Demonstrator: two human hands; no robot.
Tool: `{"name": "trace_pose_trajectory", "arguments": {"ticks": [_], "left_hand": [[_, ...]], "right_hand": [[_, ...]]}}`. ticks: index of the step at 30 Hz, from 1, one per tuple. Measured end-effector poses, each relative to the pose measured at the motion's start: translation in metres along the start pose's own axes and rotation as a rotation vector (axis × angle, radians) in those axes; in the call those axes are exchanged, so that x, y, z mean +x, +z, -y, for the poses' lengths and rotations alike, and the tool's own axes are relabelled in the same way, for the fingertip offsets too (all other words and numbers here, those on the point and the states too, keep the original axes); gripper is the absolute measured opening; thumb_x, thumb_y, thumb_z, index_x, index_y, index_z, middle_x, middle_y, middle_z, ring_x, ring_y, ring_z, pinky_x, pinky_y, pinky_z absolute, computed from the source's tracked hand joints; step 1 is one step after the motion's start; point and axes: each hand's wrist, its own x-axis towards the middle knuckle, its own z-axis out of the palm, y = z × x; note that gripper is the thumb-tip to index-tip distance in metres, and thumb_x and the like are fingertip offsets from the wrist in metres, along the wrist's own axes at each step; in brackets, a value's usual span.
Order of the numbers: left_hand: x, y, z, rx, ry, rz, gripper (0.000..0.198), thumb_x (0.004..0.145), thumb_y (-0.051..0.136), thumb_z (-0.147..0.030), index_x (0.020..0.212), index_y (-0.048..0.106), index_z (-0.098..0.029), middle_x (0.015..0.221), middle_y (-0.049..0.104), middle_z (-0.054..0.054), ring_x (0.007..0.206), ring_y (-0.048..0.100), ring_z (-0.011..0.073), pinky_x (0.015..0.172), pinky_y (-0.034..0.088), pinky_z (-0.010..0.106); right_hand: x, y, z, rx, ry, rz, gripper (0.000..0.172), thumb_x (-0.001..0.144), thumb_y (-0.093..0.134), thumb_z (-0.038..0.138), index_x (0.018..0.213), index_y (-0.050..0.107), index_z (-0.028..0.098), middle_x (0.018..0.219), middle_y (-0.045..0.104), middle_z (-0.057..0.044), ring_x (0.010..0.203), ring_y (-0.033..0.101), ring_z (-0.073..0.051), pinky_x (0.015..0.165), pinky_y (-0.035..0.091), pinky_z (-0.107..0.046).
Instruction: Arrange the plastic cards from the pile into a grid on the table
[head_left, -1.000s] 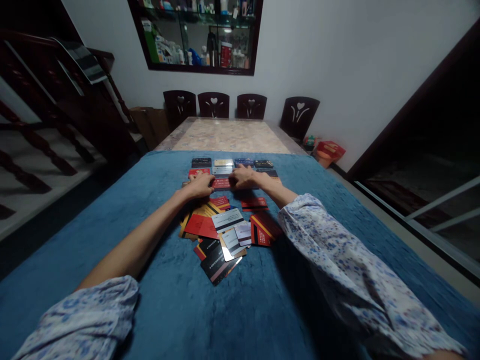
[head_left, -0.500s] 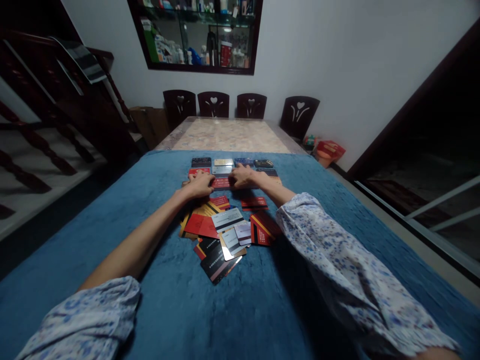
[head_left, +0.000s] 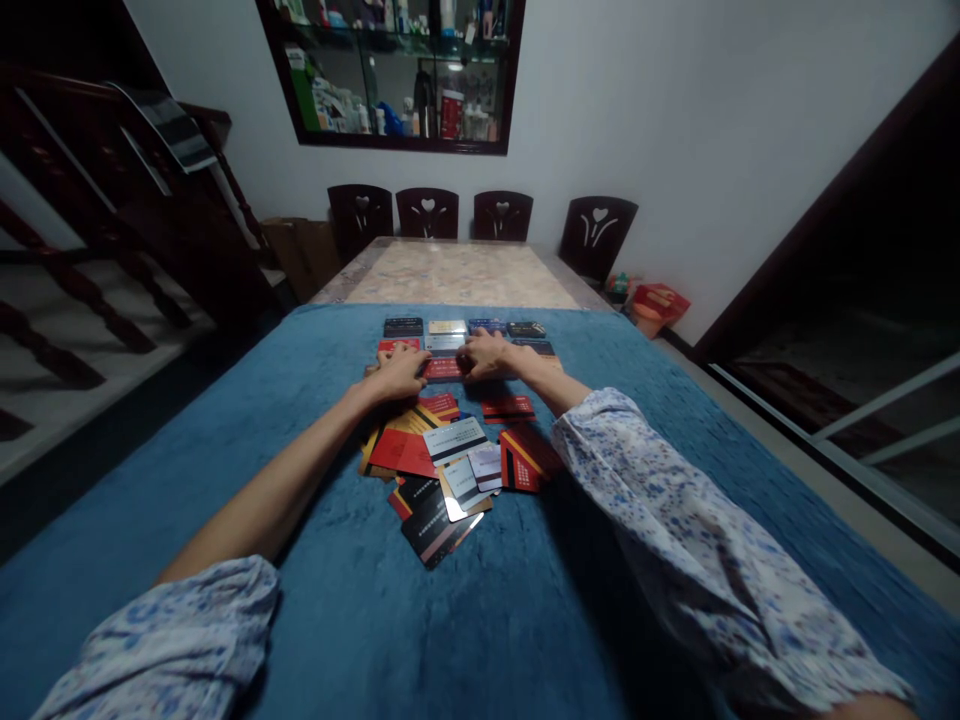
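On the blue cloth [head_left: 330,600], several cards lie in rows at the far side. My left hand [head_left: 399,372] rests over the left of these rows, fingers spread, by a red card [head_left: 398,346]. My right hand [head_left: 486,355] is over the middle, fingers bent down onto the cards. Between my hands lies another red card [head_left: 443,369], touched by fingertips on both sides. Nearer to me is a loose overlapping pile, with a silver card [head_left: 456,440], a black card [head_left: 435,525] and a red-and-black card [head_left: 520,458]. A single red card [head_left: 508,408] lies behind it.
The bare stone-patterned tabletop [head_left: 465,272] extends beyond the cloth. Dark chairs [head_left: 504,215] stand along the far wall under a shelf recess. A cardboard box [head_left: 301,255] is at the back left, and a red bag [head_left: 660,300] at the right. A stair railing rises at the left.
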Motion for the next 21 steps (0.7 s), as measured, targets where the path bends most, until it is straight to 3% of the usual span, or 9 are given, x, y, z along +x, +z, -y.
{"name": "trace_pose_trajectory", "arguments": {"ticks": [4, 10, 16, 21], "left_hand": [[-0.001, 0.002, 0.003, -0.003, 0.012, -0.028, 0.06, 0.085, 0.056, -0.027, 0.144, 0.052, -0.021, 0.144, 0.056, 0.017, 0.137, 0.04, 0.039, 0.108, 0.034, 0.059], [-0.006, 0.003, 0.004, -0.029, 0.062, -0.144, 0.053, 0.086, 0.056, -0.028, 0.139, 0.057, -0.022, 0.141, 0.057, 0.017, 0.135, 0.039, 0.0395, 0.106, 0.032, 0.062], [-0.016, 0.0, -0.004, -0.064, 0.087, -0.23, 0.048, 0.086, 0.056, -0.025, 0.134, 0.061, -0.02, 0.137, 0.059, 0.017, 0.134, 0.039, 0.0375, 0.107, 0.029, 0.061], [-0.029, -0.002, -0.012, -0.043, 0.122, -0.266, 0.043, 0.088, 0.054, -0.026, 0.129, 0.064, -0.02, 0.135, 0.06, 0.015, 0.134, 0.039, 0.0357, 0.107, 0.03, 0.058]], "right_hand": [[-0.001, 0.002, -0.003, -0.001, -0.003, -0.046, 0.06, 0.08, 0.07, 0.048, 0.135, 0.063, 0.024, 0.136, 0.059, -0.016, 0.128, 0.041, -0.039, 0.098, 0.04, -0.052], [-0.012, -0.001, -0.007, 0.028, -0.021, -0.149, 0.062, 0.085, 0.066, 0.054, 0.138, 0.062, 0.022, 0.139, 0.057, -0.017, 0.129, 0.039, -0.039, 0.101, 0.036, -0.054], [-0.035, -0.005, -0.006, 0.056, -0.101, -0.279, 0.051, 0.089, 0.062, 0.05, 0.129, 0.069, 0.019, 0.133, 0.061, -0.017, 0.124, 0.039, -0.037, 0.098, 0.033, -0.05], [-0.049, -0.002, -0.003, 0.075, -0.144, -0.348, 0.037, 0.089, 0.059, 0.033, 0.119, 0.074, 0.019, 0.125, 0.067, -0.015, 0.12, 0.04, -0.035, 0.093, 0.03, -0.046]]}}
